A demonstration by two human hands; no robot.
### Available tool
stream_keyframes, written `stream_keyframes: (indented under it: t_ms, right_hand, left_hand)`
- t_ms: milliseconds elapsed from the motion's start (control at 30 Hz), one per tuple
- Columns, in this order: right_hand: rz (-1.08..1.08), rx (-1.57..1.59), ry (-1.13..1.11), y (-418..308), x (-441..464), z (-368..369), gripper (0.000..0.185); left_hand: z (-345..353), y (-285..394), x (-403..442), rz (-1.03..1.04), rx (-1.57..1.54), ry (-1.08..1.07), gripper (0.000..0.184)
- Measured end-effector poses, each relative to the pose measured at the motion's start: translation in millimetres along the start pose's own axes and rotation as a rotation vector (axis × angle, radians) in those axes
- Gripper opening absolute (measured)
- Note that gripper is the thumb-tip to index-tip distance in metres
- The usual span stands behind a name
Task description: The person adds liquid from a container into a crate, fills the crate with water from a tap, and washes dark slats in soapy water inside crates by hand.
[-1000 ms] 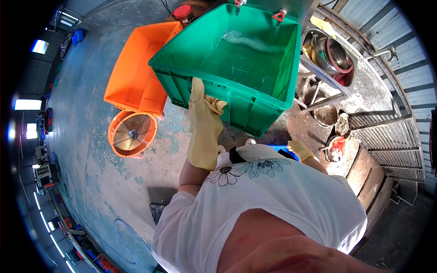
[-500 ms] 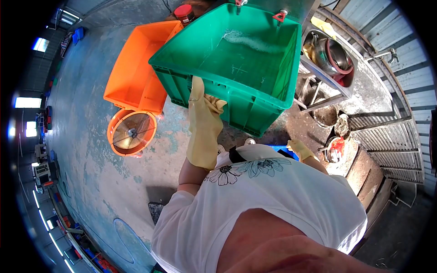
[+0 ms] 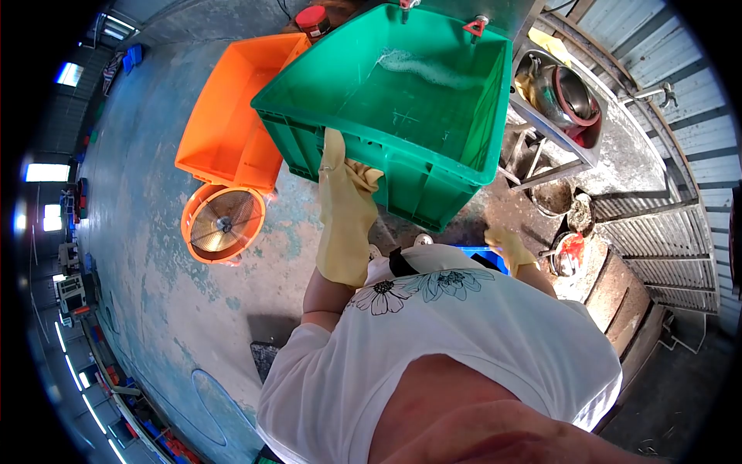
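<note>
As the head view shows, the left hand in a yellow rubber glove [image 3: 347, 209] touches the near side of the big green plastic tub [image 3: 433, 185], maybe to steady it; I can't tell if it pinches. Nearer than the tub, the yellow-gloved right hand [image 3: 508, 247] is by a blue thing [image 3: 491, 257], its grip too blurry to tell.

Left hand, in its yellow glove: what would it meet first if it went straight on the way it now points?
The near wall of the green tub, close to its rim. The left hand seems to be against it, though exact contact is hard to judge.
</note>
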State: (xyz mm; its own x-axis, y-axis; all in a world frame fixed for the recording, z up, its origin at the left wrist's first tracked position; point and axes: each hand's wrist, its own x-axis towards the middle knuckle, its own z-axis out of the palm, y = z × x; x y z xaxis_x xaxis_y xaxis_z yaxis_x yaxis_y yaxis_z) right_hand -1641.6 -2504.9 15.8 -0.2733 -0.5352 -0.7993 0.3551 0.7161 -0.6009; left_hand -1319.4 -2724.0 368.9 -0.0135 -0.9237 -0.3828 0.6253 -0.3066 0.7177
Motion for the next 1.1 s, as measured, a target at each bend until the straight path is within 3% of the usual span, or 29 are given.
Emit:
stream_keyframes:
  t_ms: [33,100,167,233,367,433,567,600,667,700,767,800,867,900,967,1000,1033,1067,1100]
  right_hand:
    - [0.001,0.327,0.012,-8,1,1,0.043]
    - [-0.174,0.692,-0.13,-26,20,-4,0.047]
    - [-0.263,0.892,-0.159,-71,20,-2,0.048]
    - [-0.48,0.802,-0.271,-131,-10,8,0.051]
    - [-0.39,0.998,-0.088,-245,0,14,0.052]
    - [-0.331,1.168,-0.004,-305,-3,18,0.062]
    - [-0.453,1.122,-0.112,-402,-39,44,0.066]
    - [-0.446,1.212,-0.129,-427,-25,42,0.055]
    - [-0.514,1.08,-0.218,-451,-76,76,0.039]
    - [-0.515,1.078,-0.217,-463,-46,70,0.039]
    - [-0.617,1.176,-0.506,-499,31,54,0.033]
    - [-0.618,1.174,-0.51,-500,27,59,0.033]
    - [0.704,2.098,-1.099,-497,-3,83,0.026]
    - [1.574,2.332,-1.302,-494,-23,97,0.024]
    - [1.459,2.468,-1.215,-476,-81,123,0.022]
    - [1.331,2.605,-1.115,-475,-102,138,0.027]
    - [1.253,3.037,-0.818,-487,-108,152,0.048]
    - [1.261,3.027,-0.819,-492,-105,161,0.048]
    - [1.09,3.119,-0.734,-495,-101,168,0.051]
  left_hand:
    - [2,1,-1,-0.001,0.0,0.002,0.039]
    - [6,1,-4,0.037,0.002,0.028,0.037]
    - [6,2,-5,0.033,0.0,0.019,0.038]
    - [6,2,-4,0.034,-0.002,0.007,0.038]
    - [9,1,-3,0.061,0.004,0.027,0.038]
    - [6,1,-1,0.077,-0.005,0.035,0.039]
    - [4,4,-2,0.0,0.023,0.07,0.039]
    - [9,5,-5,-0.001,0.005,0.044,0.039]
    - [12,5,-6,0.004,0.008,0.07,0.038]
    - [13,5,-6,0.009,0.011,0.096,0.038]
    - [16,7,-8,-0.012,-0.001,0.109,0.037]
    - [17,9,-9,-0.031,-0.011,0.121,0.037]
    - [7,3,-2,-0.029,-0.018,0.106,0.036]
    - [4,2,0,-0.032,-0.023,0.093,0.036]
    - [8,6,0,-0.046,-0.021,0.111,0.035]
    - [9,7,-1,-0.069,-0.015,0.132,0.035]
    - [10,7,-1,-0.062,-0.02,0.133,0.035]
    - [10,7,-2,-0.065,-0.027,0.131,0.034]
    - [10,7,-2,-0.071,-0.034,0.129,0.033]
